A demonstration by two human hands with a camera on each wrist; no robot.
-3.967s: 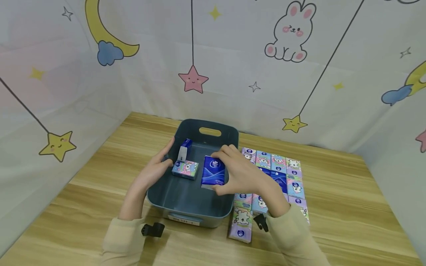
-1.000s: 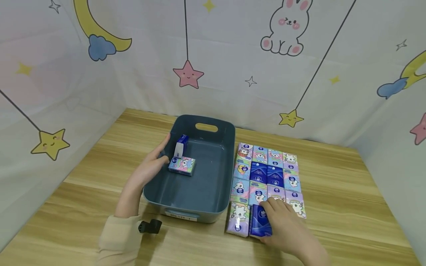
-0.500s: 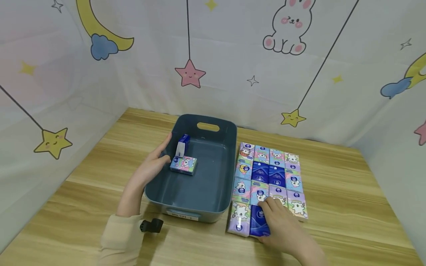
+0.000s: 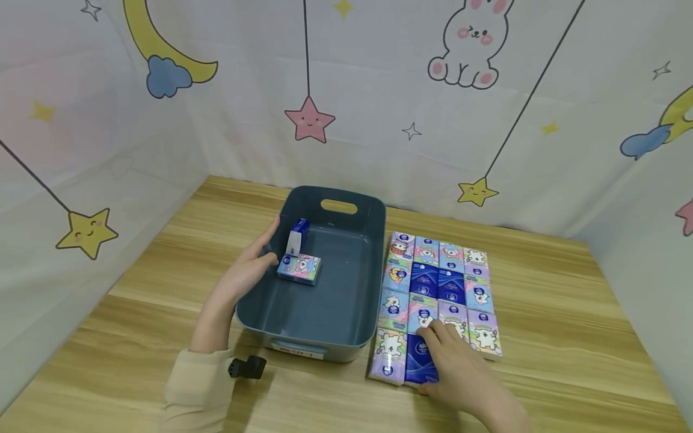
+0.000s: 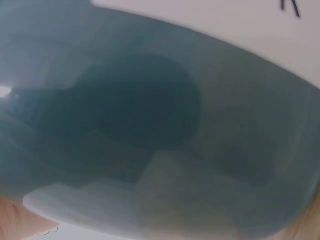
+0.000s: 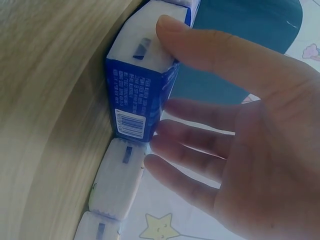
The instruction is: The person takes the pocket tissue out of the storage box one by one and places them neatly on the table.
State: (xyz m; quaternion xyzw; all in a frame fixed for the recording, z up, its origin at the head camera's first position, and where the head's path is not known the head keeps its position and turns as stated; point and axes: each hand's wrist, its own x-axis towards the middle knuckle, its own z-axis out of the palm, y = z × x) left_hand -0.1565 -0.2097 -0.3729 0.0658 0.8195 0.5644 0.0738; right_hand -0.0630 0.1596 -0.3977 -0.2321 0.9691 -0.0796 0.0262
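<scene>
In the head view my left hand (image 4: 243, 275) holds the left rim of a dark teal plastic bin (image 4: 335, 325), its thumb over the rim. The bin's wall fills most of the left wrist view. Inside the bin a blue tissue pack (image 4: 299, 236) stands on its narrow side, touching a flat cartoon-print tissue pack (image 4: 299, 269). My right hand (image 4: 460, 373) holds another blue tissue pack (image 6: 135, 95) at the near edge of the rows, with the thumb on its white end and the fingers at the opposite end. That pack lies beside a purple cartoon tissue pack (image 4: 388, 356).
Several tissue packs (image 4: 425, 279) lie in tight rows on the wooden table (image 4: 552, 313), just right of the bin. A white cloth (image 4: 368, 162) with cartoon prints hangs behind and at both sides. A black wrist-camera mount (image 4: 247, 367) sits by the left cuff.
Four seconds ago my right hand held a blue tissue pack over the bin. One second ago it was at the front row with a blue pack. Since then it has hardly moved; my left hand stays put.
</scene>
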